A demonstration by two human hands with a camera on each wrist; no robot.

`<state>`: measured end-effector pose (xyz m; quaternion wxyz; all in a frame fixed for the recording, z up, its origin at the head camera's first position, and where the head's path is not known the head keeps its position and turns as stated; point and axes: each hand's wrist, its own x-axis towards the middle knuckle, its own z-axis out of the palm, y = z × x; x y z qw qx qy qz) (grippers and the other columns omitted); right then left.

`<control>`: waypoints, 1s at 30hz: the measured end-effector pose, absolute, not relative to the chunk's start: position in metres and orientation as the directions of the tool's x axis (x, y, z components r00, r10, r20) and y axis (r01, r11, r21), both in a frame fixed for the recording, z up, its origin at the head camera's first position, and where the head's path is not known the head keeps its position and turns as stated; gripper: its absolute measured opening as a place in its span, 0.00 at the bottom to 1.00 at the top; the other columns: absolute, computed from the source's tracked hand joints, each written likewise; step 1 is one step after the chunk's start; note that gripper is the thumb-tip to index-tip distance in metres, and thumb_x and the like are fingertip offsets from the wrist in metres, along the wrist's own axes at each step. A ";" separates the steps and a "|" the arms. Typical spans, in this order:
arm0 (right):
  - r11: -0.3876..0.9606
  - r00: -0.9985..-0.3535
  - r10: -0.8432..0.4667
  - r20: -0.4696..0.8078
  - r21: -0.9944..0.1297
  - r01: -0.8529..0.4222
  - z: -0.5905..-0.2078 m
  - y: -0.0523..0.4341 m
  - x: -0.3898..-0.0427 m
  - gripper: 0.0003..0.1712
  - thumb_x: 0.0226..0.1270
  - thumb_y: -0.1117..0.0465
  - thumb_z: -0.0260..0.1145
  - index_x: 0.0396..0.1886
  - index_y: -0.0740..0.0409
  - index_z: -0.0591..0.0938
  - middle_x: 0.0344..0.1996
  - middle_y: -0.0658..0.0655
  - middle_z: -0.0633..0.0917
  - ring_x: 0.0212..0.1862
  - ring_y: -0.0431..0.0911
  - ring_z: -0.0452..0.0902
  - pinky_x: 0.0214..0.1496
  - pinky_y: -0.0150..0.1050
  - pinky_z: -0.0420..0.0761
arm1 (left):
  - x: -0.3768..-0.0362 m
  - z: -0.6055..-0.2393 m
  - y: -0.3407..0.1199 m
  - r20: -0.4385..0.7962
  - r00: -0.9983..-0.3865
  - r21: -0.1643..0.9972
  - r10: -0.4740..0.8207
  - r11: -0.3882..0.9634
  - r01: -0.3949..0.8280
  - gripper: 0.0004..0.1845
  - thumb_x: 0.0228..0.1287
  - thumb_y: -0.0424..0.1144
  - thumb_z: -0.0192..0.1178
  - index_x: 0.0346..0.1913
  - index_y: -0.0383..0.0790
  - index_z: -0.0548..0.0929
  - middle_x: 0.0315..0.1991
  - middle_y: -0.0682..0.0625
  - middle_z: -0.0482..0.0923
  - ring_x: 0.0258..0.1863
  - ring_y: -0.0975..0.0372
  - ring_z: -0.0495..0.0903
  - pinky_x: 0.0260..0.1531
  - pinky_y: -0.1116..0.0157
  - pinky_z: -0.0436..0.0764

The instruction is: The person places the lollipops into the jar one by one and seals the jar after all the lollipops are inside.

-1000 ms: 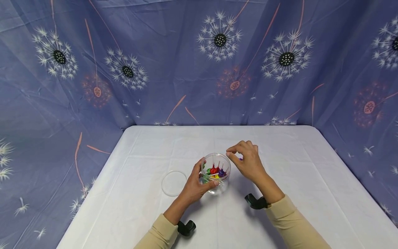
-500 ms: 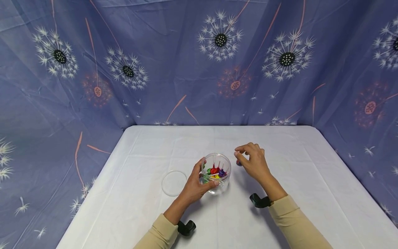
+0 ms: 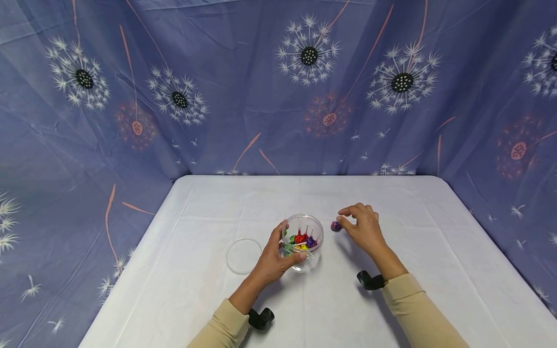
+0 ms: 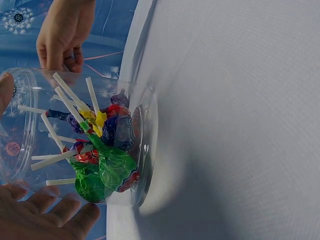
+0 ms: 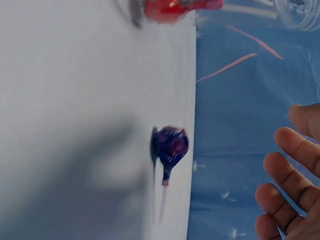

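A clear round jar (image 3: 308, 263) stands on the white table, with my left hand (image 3: 271, 263) gripping it, thumb in front and fingers around the far side. Inside are several wrapped lollipops, among them green lollipops (image 4: 117, 167) and a yellow lollipop (image 4: 100, 120), mostly with their white sticks toward the mouth. To the right of the jar a purple-blue lollipop (image 5: 171, 145) lies on the table. My right hand (image 3: 362, 227) hovers just right of that lollipop (image 3: 335, 225), fingers loosely bent and holding nothing; the right wrist view shows space between them.
A clear round lid (image 3: 241, 273) lies flat on the table, left of the jar. The white-covered table (image 3: 209, 208) reaches back to a blue curtain (image 3: 243, 87) printed with dandelions. A black strap mount (image 3: 370, 280) sits at my right wrist.
My right hand has shifted right and slightly toward me, away from the jar, uncovering the purple-blue lollipop on the table. The left hand and the jar have stayed put.
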<state>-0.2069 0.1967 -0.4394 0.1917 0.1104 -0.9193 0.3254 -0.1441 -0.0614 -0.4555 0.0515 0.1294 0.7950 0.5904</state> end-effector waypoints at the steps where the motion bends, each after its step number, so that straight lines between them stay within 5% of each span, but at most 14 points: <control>1: 0.767 -0.905 -0.075 0.419 -0.555 -0.320 -0.441 0.198 -0.208 0.10 0.59 0.57 0.68 0.37 0.56 0.85 0.35 0.57 0.82 0.38 0.53 0.69 0.42 0.43 0.59 | -0.144 -0.456 -0.061 0.072 -0.961 0.952 0.266 0.269 0.145 0.51 0.52 0.52 0.69 0.74 0.51 0.49 0.73 0.44 0.54 0.71 0.49 0.58 0.70 0.47 0.59; 20: 0.804 -0.976 -0.074 0.206 -0.567 -0.181 -0.466 0.224 -0.222 0.16 0.60 0.56 0.67 0.45 0.58 0.83 0.48 0.67 0.79 0.48 0.61 0.67 0.48 0.55 0.63 | -0.145 -0.457 -0.062 0.071 -0.961 0.949 0.266 0.280 0.147 0.51 0.52 0.55 0.68 0.74 0.52 0.49 0.73 0.44 0.54 0.72 0.50 0.57 0.70 0.48 0.59; 30: 0.831 -0.987 -0.077 0.142 -0.537 -0.142 -0.478 0.231 -0.229 0.16 0.60 0.58 0.65 0.46 0.59 0.83 0.47 0.67 0.79 0.48 0.61 0.67 0.49 0.58 0.63 | -0.145 -0.457 -0.062 0.065 -0.963 0.948 0.263 0.286 0.142 0.51 0.52 0.54 0.68 0.74 0.53 0.50 0.73 0.48 0.55 0.72 0.50 0.57 0.70 0.49 0.60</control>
